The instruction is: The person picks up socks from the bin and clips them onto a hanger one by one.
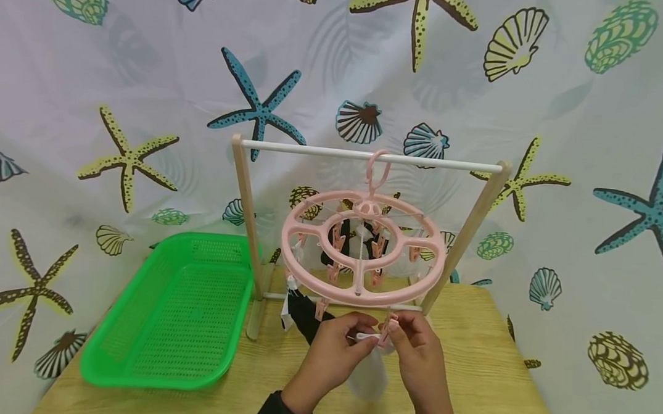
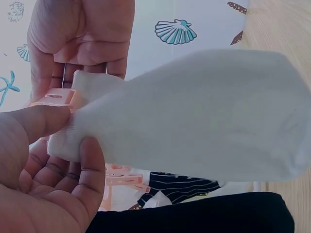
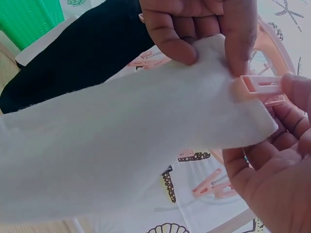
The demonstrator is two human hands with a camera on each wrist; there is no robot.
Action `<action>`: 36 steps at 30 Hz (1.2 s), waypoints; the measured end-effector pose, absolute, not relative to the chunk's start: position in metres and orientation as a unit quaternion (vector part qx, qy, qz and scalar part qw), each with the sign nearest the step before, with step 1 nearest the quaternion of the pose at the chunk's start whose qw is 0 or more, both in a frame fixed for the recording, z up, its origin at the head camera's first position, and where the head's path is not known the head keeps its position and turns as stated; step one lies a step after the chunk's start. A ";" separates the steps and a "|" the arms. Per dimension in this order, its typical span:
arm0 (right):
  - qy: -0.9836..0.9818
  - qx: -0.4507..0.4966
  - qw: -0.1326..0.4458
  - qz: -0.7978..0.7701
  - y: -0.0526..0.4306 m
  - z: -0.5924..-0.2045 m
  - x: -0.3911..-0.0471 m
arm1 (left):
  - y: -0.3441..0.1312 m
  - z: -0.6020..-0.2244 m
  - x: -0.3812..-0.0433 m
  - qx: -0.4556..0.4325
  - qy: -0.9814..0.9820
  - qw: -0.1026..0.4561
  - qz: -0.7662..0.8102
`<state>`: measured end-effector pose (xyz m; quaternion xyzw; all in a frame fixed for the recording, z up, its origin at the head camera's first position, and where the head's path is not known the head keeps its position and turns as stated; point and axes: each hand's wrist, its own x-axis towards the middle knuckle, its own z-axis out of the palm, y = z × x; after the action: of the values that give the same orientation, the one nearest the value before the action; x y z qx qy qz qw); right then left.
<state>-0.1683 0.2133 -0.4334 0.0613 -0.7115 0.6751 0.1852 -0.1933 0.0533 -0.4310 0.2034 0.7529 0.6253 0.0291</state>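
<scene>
A white sock (image 2: 204,116) hangs by its cuff between the two hands, below the front rim of a round pink clip hanger (image 1: 319,287). My left hand (image 1: 330,355) pinches one side of the cuff between thumb and fingers. In my right hand (image 1: 422,359), thumb and fingers grip a pink clothespin (image 3: 262,85), whose jaws lie over the cuff's edge. Just left of the white sock, a black sock (image 3: 77,53) hangs from the hanger. Part of the cuff is hidden behind fingers.
The hanger hooks over the white rail (image 1: 312,149) of a wooden stand. More pink clothespins (image 1: 320,309) dangle from its rings, and dark striped socks (image 2: 182,187) hang at the back. A green basket (image 1: 94,351) sits on the wooden table at left. A patterned cloth stands behind.
</scene>
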 end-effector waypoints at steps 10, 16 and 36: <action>-0.699 0.085 0.165 0.690 0.213 -0.436 -0.170 | 0.047 -0.436 -0.190 0.197 0.774 0.001 0.601; -0.699 0.051 0.171 0.692 0.213 -0.435 -0.171 | 0.032 -0.444 -0.175 0.189 0.809 -0.056 0.554; -0.756 -0.011 0.238 0.610 0.233 -0.422 -0.181 | 0.009 -0.484 -0.140 0.155 0.859 -0.115 0.474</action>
<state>-0.1810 0.2331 -0.4216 -0.0108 -0.7555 0.6102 0.2381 -0.1397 0.0089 -0.4840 0.1550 0.8593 0.4737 -0.1151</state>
